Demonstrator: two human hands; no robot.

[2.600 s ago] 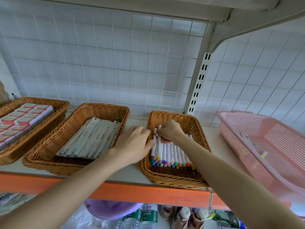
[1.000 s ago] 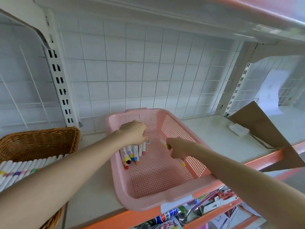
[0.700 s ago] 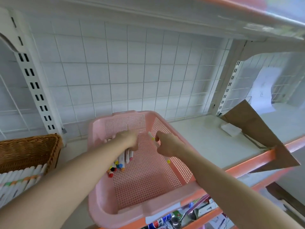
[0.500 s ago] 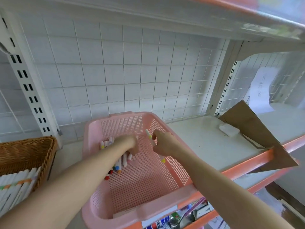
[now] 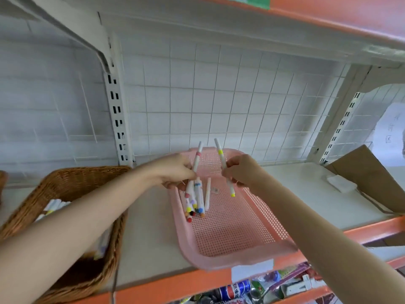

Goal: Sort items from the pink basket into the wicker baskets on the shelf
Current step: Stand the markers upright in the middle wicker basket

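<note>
Two hands work above the far end of a pink basket (image 5: 232, 258) on a store shelf (image 5: 151, 227). The left hand (image 5: 175, 174) has its fingers curled round a pink-banded marker (image 5: 198, 155), which stands nearly upright and leans slightly right. The right hand (image 5: 242, 172), just beside it, pinches a yellow-banded marker (image 5: 221, 153) between thumb and fingertips, its yellow tip pointing down over the basket's mesh floor. A cluster of loose markers (image 5: 195, 202) with coloured tips fans out directly under the left hand; whether that hand also holds any of them cannot be told. The pink basket sits at an angle, its near corner jutting past the shelf's orange front edge. To the left, apart from it, a wicker basket (image 5: 83, 174) holds stored markers (image 5: 53, 205), partly hidden by the left forearm. A white wire grid (image 5: 219, 110) backs the shelf. At far right a cardboard sheet (image 5: 368, 176) lies beside a small white block (image 5: 339, 183). Packaged goods (image 5: 238, 289) show on the level below.
</note>
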